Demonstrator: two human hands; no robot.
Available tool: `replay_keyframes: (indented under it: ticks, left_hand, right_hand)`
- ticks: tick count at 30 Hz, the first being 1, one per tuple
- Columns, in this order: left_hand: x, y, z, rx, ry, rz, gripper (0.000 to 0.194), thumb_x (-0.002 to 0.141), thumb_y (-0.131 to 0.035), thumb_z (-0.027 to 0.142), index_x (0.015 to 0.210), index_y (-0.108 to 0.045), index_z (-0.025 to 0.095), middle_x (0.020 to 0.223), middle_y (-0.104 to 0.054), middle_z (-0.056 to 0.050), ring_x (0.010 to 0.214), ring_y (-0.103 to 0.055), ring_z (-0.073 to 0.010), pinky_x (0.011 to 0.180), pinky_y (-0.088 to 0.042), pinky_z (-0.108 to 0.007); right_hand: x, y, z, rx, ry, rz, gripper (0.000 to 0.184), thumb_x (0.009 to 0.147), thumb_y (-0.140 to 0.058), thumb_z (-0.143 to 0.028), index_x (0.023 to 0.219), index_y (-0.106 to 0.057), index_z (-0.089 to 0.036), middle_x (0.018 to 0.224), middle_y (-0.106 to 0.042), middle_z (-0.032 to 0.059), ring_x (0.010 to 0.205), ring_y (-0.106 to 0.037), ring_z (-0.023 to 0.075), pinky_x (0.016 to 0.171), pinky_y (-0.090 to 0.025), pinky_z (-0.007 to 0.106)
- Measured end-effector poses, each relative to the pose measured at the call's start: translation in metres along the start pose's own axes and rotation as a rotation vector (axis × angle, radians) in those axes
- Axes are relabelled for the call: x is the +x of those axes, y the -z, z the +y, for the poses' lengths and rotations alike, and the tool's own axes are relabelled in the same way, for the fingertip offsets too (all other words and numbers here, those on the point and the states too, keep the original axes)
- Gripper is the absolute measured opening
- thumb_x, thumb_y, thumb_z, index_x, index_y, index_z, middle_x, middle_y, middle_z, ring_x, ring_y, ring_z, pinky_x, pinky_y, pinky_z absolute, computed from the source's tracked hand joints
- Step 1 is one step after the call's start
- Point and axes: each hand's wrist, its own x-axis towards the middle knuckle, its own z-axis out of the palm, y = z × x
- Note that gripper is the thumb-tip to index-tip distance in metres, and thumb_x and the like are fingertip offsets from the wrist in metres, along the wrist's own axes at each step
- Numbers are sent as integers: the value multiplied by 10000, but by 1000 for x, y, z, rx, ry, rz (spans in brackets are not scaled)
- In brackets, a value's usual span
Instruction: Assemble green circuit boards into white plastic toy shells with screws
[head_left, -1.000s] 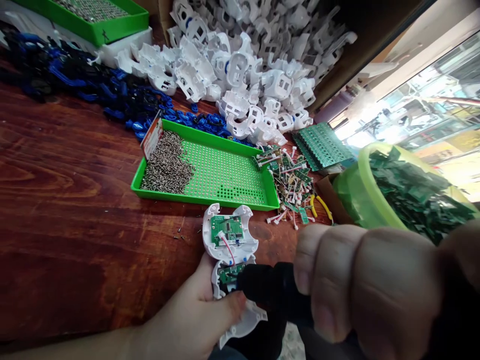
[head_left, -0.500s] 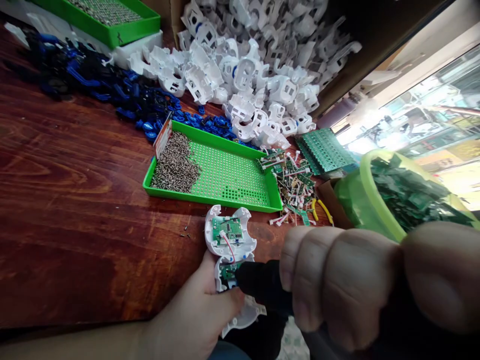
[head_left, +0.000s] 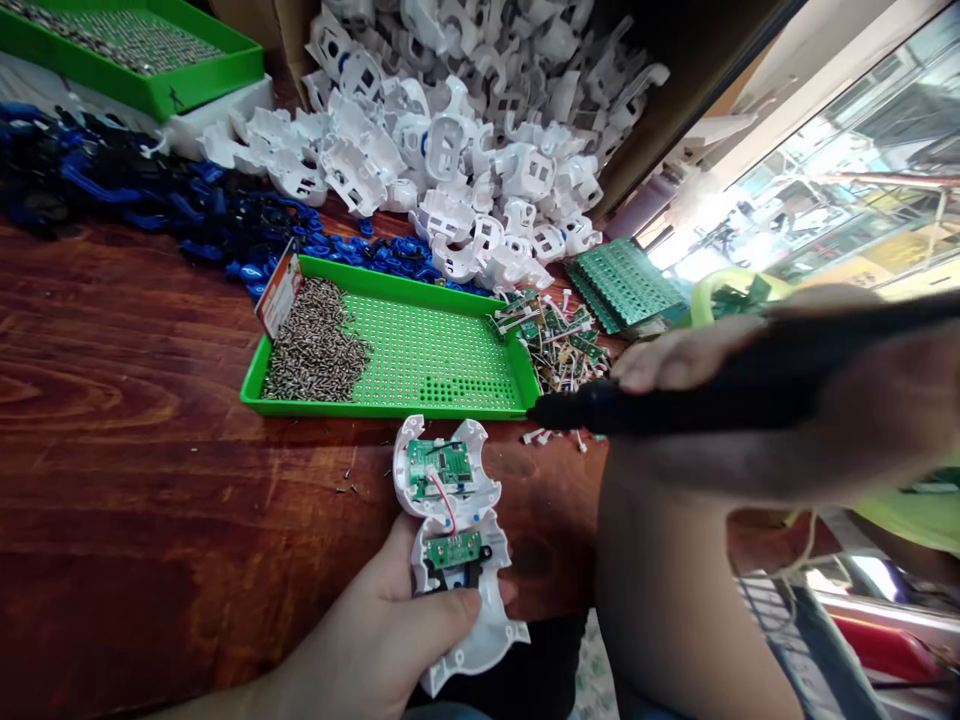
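Observation:
My left hand (head_left: 382, 620) grips a white plastic housing (head_left: 484, 640), thumb laid over its inner side. A second white shell half (head_left: 403, 480) lies just beyond it, holding a green circuit board (head_left: 454, 462). A thin red wire links that board to a smaller green board (head_left: 459, 550) in the gripped half. My right hand (head_left: 847, 430), blurred, is wrapped round a black electric screwdriver (head_left: 690, 398). Its tip points left, above and to the right of the housing, near the green tray's front corner and apart from the shells.
A green perforated tray (head_left: 375, 408) holds a heap of small screws (head_left: 315, 345). Behind it lie blue parts (head_left: 375, 255) and piled white shells (head_left: 450, 150). Wired circuit boards (head_left: 566, 345), green board panels (head_left: 626, 285) and a yellow-green tub (head_left: 701, 300) stand to the right.
The screwdriver has lifted off the small board in the housing and swung up and right with my right hand. That board is now uncovered. My left hand keeps its hold.

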Motion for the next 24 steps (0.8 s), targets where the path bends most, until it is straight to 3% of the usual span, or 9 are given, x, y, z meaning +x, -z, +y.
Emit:
replay_keyframes:
  ticks: [3,8,13,18,24]
  left_hand:
    - [0,-1,-2,32,-20,22,614,701,-711,186,1272,-485,192,899,-738,-42,886,-659,-231,816,-436,-320]
    - [0,2,-6,75,-9,0,604,719,-699,233,1278,-476,180,982,-733,-71,931,-636,-249,878,-416,-360]
    - [0,1,-5,48,20,10,668,734,-698,212,1336,-409,209,971,-737,-63,897,-649,-242,876,-423,-385]
    - [-2,-3,-3,17,-21,26,614,705,-722,211,1272,-488,213,1028,-734,-54,1010,-643,-249,956,-393,-371]
    - [0,-2,1,85,49,91,564,684,-749,224,1196,-518,175,849,-770,-56,841,-699,-245,796,-487,-350]
  right_hand:
    - [10,-5,31,5,178,142,113,746,-604,-320,744,-596,-207,499,-473,-61,372,-460,100,331,-381,240]
    - [20,-4,61,-73,176,148,93,773,-555,-307,748,-569,-219,531,-457,-71,345,-445,83,311,-348,217]
    - [19,-5,60,-81,116,62,127,773,-571,-324,802,-530,-207,587,-458,-60,365,-471,80,318,-359,218]
    - [18,-9,60,-76,123,58,141,770,-593,-310,788,-516,-192,693,-508,-20,359,-466,65,306,-352,229]
    - [15,-9,63,-77,134,46,107,766,-588,-286,776,-530,-197,505,-442,-63,350,-445,92,316,-362,236]
